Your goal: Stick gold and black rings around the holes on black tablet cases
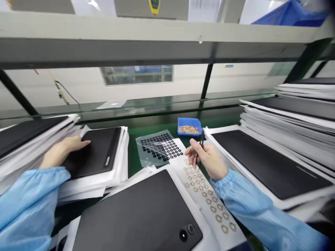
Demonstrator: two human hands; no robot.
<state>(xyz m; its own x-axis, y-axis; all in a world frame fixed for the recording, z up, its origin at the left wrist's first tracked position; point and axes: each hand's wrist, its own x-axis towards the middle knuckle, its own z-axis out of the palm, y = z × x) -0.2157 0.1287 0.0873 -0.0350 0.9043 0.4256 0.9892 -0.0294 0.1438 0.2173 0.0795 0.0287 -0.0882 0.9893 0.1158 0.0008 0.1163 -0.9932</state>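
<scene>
While right-hand fingers [194,150] pinch tweezers [201,146] over a ring-sticker sheet [201,184] | left hand [65,150] rests open on black tablet [96,153]

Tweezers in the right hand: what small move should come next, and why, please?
Probably lower the tweezers a little and pick up one ring from the sheet of tan rings, I think. The right hand already holds them with the tips near that sheet, and many rings sit on it. The left hand lies on a black case.

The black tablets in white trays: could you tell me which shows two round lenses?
The bottom-centre black tablet has them at its corner; the black tablet under the left hand and the one at right show none.
</scene>
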